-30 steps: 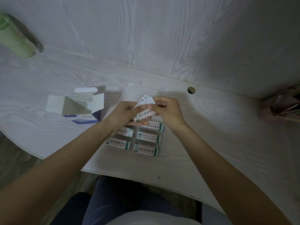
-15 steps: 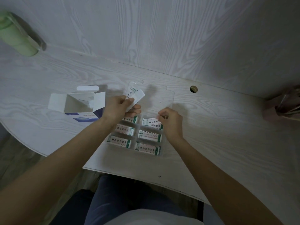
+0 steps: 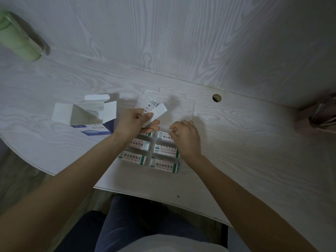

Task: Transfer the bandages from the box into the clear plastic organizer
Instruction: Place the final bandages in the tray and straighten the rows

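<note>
From the head camera, the left hand (image 3: pixel 135 122) holds a small bunch of bandages (image 3: pixel 154 110) up above the far left corner of the clear plastic organizer (image 3: pixel 189 113), with the thumb on top and the fingers curled under them. The right hand (image 3: pixel 182 135) is down at the far right slot of the organizer, with its fingers curled in tight at a bandage (image 3: pixel 163 136) lying there; it looks like it is pinching or tucking that one in, but the fingertips are hidden, so I cannot tell for sure. The organizer sits on the white surface (image 3: pixel 254 160) right in front of the person, and its slots each have bandages lying flat in them, side by side in two rows. The box (image 3: pixel 87 115) is just to the left, open, and from here it looks empty inside. So the job seems nearly done. To do this step well, the right hand should lay the bandage flat, lined up the same way as the others, and press it down gently so it does not stick up. Then it can take the next one from the bunch. The left hand should hold the bunch snug so none slip out.
</note>
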Tool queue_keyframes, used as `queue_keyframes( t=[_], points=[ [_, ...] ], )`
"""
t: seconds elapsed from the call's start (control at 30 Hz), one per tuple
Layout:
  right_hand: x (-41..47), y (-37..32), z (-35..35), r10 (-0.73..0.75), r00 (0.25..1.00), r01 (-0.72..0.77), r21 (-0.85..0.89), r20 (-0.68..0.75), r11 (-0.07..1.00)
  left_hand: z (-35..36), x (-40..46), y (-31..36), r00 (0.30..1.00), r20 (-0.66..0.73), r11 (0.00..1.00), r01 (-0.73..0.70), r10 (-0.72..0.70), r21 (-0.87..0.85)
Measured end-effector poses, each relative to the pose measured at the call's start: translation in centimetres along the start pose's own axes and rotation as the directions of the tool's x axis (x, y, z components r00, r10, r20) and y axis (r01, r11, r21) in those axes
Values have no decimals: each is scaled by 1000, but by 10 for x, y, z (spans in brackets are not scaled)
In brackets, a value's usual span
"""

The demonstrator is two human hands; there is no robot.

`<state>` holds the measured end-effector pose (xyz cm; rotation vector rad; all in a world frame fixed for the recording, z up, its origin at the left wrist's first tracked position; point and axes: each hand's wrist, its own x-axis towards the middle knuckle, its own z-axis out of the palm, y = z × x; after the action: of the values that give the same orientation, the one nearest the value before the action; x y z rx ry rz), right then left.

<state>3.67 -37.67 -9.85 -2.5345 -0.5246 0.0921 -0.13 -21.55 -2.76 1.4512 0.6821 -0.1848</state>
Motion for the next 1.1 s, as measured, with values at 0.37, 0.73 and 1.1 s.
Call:
queue_keyframes(
  t=[0.37, 0.73, 1.1],
  points=[
    [15, -11, -36, 241, 951, -306, 676, 191, 671, 10, -3, 2, 999, 14, 997, -33, 32, 74],
    [6, -3, -42, 318, 908, -382, 850, 272, 363, 1, 1, -5, 998, -21, 997, -66, 67, 29],
    [-1, 7, -21, 227, 965, -259, 333, 131, 907, -4, 5, -9, 997, -18, 997, -80, 80, 22]
  ],
)
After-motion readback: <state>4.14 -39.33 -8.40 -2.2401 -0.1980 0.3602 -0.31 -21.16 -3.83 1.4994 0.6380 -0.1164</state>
